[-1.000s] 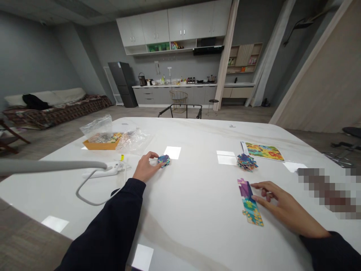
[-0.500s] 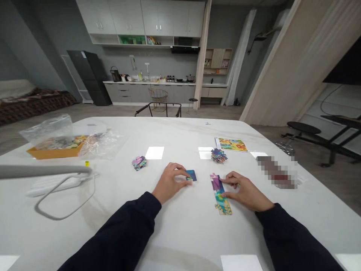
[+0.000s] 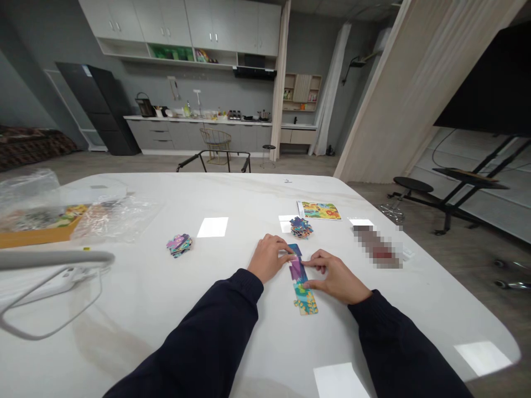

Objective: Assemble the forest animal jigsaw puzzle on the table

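My left hand [image 3: 269, 258] pinches a dark blue puzzle piece [image 3: 295, 248] between thumb and fingers, at the far end of a joined strip of puzzle pieces [image 3: 306, 301]. The piece's near edge meets the strip; whether they interlock I cannot tell. Purple, blue, green and yellow show along the strip, which lies flat on the white table. My right hand [image 3: 338, 277] holds the strip by its right side, index finger and thumb on it, other fingers curled. Just beyond lies a heap of loose puzzle pieces [image 3: 301, 227]. Left of my hands is a smaller pile of pieces [image 3: 180, 245].
A colourful picture card [image 3: 320, 210] lies beyond the heap. At left are a yellow box [image 3: 37, 235] with clear plastic bags [image 3: 116, 218], and a grey cable [image 3: 83, 320] by a white device. A pixelated object [image 3: 377, 247] lies at right on the table [image 3: 174, 354].
My left hand has carried the blue piece right to the strip's far end. My right hand stays on the strip. The whole view has turned slightly right.
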`<state>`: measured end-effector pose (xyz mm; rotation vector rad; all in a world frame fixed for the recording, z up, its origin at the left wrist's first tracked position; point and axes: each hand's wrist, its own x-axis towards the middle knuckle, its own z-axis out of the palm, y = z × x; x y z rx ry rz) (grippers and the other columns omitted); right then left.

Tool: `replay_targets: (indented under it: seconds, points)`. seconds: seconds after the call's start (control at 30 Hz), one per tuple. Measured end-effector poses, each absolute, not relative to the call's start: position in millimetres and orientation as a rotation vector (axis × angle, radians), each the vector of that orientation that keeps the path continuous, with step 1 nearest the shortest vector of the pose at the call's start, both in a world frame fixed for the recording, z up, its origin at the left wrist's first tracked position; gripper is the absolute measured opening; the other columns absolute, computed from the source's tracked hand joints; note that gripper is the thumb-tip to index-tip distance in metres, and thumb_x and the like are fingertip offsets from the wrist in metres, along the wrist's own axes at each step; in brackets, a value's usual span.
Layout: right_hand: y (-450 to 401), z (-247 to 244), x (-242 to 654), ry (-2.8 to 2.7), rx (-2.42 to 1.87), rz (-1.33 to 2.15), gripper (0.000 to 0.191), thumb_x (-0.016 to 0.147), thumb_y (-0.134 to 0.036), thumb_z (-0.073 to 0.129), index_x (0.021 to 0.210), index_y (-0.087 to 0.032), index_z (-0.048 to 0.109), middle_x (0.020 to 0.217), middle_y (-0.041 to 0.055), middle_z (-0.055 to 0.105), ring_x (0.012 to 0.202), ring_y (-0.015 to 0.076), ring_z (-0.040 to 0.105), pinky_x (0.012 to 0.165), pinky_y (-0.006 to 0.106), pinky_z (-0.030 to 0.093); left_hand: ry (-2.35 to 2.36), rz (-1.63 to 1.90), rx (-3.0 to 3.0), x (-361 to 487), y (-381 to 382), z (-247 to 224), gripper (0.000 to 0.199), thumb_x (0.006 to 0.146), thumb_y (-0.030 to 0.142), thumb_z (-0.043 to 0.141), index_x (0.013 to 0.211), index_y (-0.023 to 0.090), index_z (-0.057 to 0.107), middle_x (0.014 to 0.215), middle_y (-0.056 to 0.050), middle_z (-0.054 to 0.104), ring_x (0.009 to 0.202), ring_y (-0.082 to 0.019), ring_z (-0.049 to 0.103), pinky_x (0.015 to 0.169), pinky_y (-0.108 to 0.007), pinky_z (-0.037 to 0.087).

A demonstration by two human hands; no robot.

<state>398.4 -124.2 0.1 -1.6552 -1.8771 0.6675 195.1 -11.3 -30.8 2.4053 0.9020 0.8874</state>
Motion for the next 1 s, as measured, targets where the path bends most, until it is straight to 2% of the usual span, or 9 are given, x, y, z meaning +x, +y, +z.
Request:
replay_targets:
  seconds: [0.13, 0.33, 0.53, 0.67, 1.0]
  points:
    - [-124.7, 0.8, 398.4, -1.884, -1.665, 0.661, 0.050, 0.070, -0.042, 0.090, 0.115, -0.025, 0.079, 0.099, 0.0051, 0.061, 0.081, 0.0196, 0.056, 0.076, 0.035, 0.051, 0.924, 0.866, 2.393, 191.5, -13.5, -29.6, 0.009, 0.089, 0.030, 0.074, 0.094, 0.028, 0.082, 0.115, -0.002, 0.076, 0.109, -0.026, 0.060, 0.100, -0.042, 0.049]
    - [-124.8, -0.4, 398.8, -1.890, -1.660, 0.648, 0.050, 0.070, -0.042, 0.090, 0.116, -0.025, 0.079, 0.099, 0.0048, 0.061, 0.081, 0.0197, 0.057, 0.076, 0.035, 0.052, 0.926, 0.830, 2.365, 189.1, -16.9, -24.5, 0.032, 0.083, 0.008, 0.061, 0.098, 0.028, 0.081, 0.120, 0.001, 0.076, 0.113, -0.026, 0.059, 0.102, -0.044, 0.050]
    - [-125.2, -0.7, 399.2, -1.903, -1.646, 0.626, 0.050, 0.070, -0.042, 0.090, 0.116, -0.026, 0.078, 0.099, 0.0044, 0.061, 0.081, 0.0195, 0.057, 0.075, 0.035, 0.052, 0.928, 0.838, 2.350, 188.6, -19.4, -22.4, 0.025, 0.081, 0.013, 0.066, 0.101, 0.025, 0.076, 0.119, -0.003, 0.074, 0.114, -0.027, 0.059, 0.104, -0.045, 0.049]
    - [-125.5, 0.3, 398.8, -1.908, -1.647, 0.620, 0.049, 0.071, -0.040, 0.090, 0.116, -0.026, 0.078, 0.098, 0.0042, 0.061, 0.081, 0.0198, 0.058, 0.077, 0.035, 0.052, 0.951, 0.845, 2.311, 187.8, -20.9, -19.3, 0.032, 0.081, 0.017, 0.070, 0.112, 0.023, 0.067, 0.111, -0.006, 0.072, 0.112, -0.028, 0.059, 0.102, -0.046, 0.050]
    - [-126.1, 1.2, 398.5, -1.917, -1.648, 0.601, 0.047, 0.072, -0.040, 0.089, 0.115, -0.026, 0.077, 0.097, 0.0044, 0.062, 0.081, 0.0200, 0.058, 0.076, 0.035, 0.053, 0.956, 0.909, 2.299, 183.4, -20.6, -21.1, 0.036, 0.082, 0.012, 0.064, 0.117, 0.023, 0.060, 0.109, -0.008, 0.064, 0.109, -0.026, 0.060, 0.102, -0.045, 0.049]
